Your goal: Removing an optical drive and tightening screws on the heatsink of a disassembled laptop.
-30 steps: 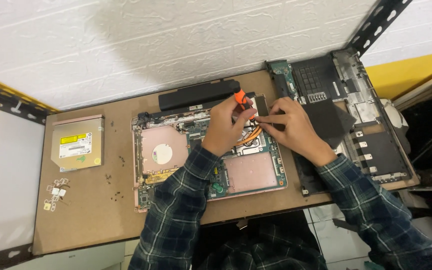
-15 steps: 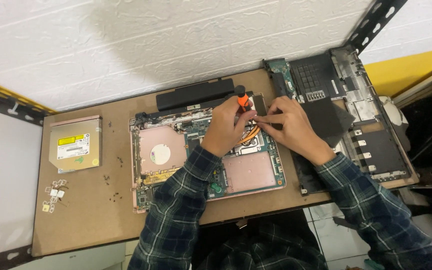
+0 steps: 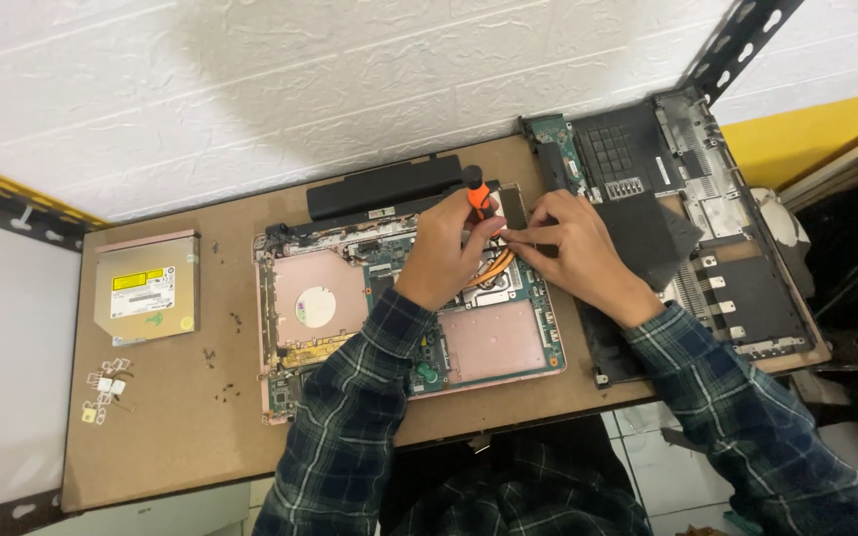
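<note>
An opened pink laptop base (image 3: pixel 330 298) lies on a brown table (image 3: pixel 151 427), its green circuit board and copper heat pipe (image 3: pixel 494 266) exposed. My left hand (image 3: pixel 446 253) grips a screwdriver with an orange and black handle (image 3: pixel 476 194), held upright over the board near the heat pipe. My right hand (image 3: pixel 568 248) rests beside it, fingertips pinched together at the screwdriver's shaft over the same spot. Whether those fingers hold anything is hidden.
A long black battery (image 3: pixel 384 187) lies behind the laptop. A silver optical drive (image 3: pixel 146 288) sits at the left, with small loose parts (image 3: pixel 103 389) and screws (image 3: pixel 218 357) nearby. A dark laptop cover and keyboard frame (image 3: pixel 687 218) lie at the right. A white wall is behind.
The view shifted slightly; both hands stay at the same spot on the board, with the screwdriver handle still upright.
</note>
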